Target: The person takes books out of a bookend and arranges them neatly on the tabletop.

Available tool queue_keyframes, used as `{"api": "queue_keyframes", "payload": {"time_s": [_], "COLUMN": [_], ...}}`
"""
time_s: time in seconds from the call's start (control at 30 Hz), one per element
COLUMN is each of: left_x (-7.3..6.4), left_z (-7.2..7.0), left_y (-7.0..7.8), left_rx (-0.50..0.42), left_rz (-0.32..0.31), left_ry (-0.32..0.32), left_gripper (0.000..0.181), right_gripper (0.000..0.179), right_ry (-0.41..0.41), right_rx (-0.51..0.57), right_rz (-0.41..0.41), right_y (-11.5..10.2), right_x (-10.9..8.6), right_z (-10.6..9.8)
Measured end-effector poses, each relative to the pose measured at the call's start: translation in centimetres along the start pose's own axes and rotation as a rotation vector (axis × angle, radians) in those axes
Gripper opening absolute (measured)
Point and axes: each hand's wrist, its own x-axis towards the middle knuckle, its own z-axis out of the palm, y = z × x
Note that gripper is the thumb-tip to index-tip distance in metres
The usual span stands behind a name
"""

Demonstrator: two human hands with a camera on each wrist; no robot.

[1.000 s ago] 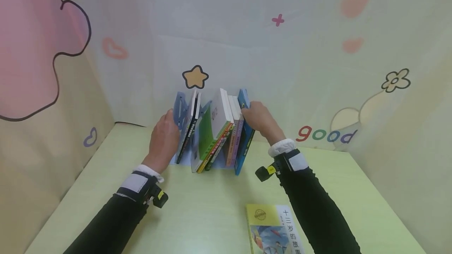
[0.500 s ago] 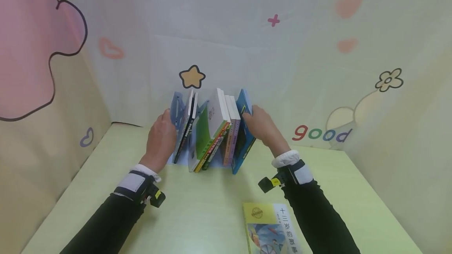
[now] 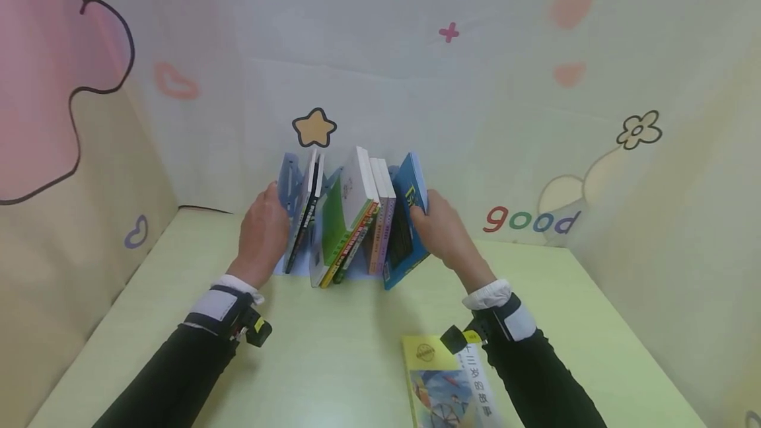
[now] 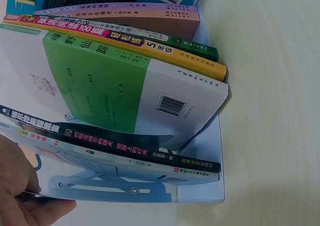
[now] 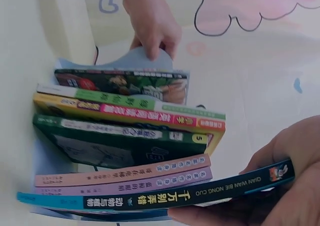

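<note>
Right hand (image 3: 444,233): thumb and fingers pinch the upper part of the blue QIAN WAN BIE NONG CUO book (image 3: 407,243), tilted at the row's right end, lower corner jutting past the purple-spined book (image 5: 150,184); a slipping pinch could drop it onto the table (image 3: 321,362). Left hand (image 3: 261,236): fingers curled round the end plate (image 4: 115,191) of the light-blue book rack (image 4: 202,190); slackening there might let the rack skid and the leaning green-and-white book (image 4: 95,85) slump.
</note>
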Motion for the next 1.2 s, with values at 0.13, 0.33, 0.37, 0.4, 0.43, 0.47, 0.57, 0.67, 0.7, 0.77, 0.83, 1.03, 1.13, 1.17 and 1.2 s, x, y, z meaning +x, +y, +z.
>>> {"api": "queue_keyframes", "payload": {"time_s": [0.13,0.33,0.37,0.4,0.43,0.47,0.57,0.67,0.7,0.77,0.83,1.03,1.13,1.17,1.2], "left_x": [0.0,0.1,0.1,0.1,0.1,0.1,0.1,0.1,0.1,0.2,0.2,0.2,0.1,0.1,0.1], "left_z": [0.0,0.0,0.0,0.0,0.0,0.0,0.0,0.0,0.0,0.0,0.0,-0.2,-0.1,-0.2,-0.1], "left_y": [0.0,-0.2,-0.2,-0.3,-0.3,-0.3,-0.2,-0.2,-0.1,-0.1,-0.1,-0.1,-0.1,-0.1,0.0], "left_rx": [-0.008,-0.021,-0.021,-0.02,-0.021,-0.019,-0.02,-0.024,-0.024,-0.028,-0.034,-0.045,-0.049,-0.051,-0.05], "left_rz": [-0.003,0.007,0.01,0.011,0.012,0.012,0.01,0.007,0.007,0.008,0.009,0.012,0.013,0.011,0.009], "left_ry": [0.003,0.022,0.024,0.025,0.027,0.027,0.025,0.02,0.019,0.019,0.022,0.022,0.016,0.013,0.011], "left_gripper": [0.041,0.037,0.036,0.036,0.036,0.037,0.038,0.038,0.038,0.038,0.038,0.039,0.038,0.038,0.038], "right_gripper": [0.047,0.048,0.049,0.05,0.05,0.05,0.048,0.044,0.042,0.04,0.04,0.042,0.041,0.041,0.041], "right_ry": [0.014,0.034,0.036,0.037,0.036,0.035,0.049,0.064,0.068,0.072,0.068,0.079,0.092,0.093,0.095], "right_rx": [0.032,0.055,0.057,0.06,0.066,0.072,0.085,0.099,0.108,0.125,0.151,0.205,0.23,0.242,0.252], "right_rz": [-0.022,-0.064,-0.066,-0.067,-0.068,-0.066,-0.056,-0.032,-0.02,0.002,0.015,-0.004,-0.018,-0.024,-0.03], "right_y": [0.6,1.4,1.5,1.7,1.9,2.2,3.0,3.8,4.1,4.6,5.1,6.2,6.4,6.4,6.5], "right_x": [-1.6,-3.8,-4.2,-4.5,-4.9,-5.3,-6.5,-7.9,-8.3,-9.1,-9.8,-11.1,-11.4,-11.5,-11.6], "right_z": [0.2,0.4,0.4,0.4,0.4,0.3,0.2,-0.1,-0.1,-0.2,-0.2,0.1,0.3,0.4,0.4]}}
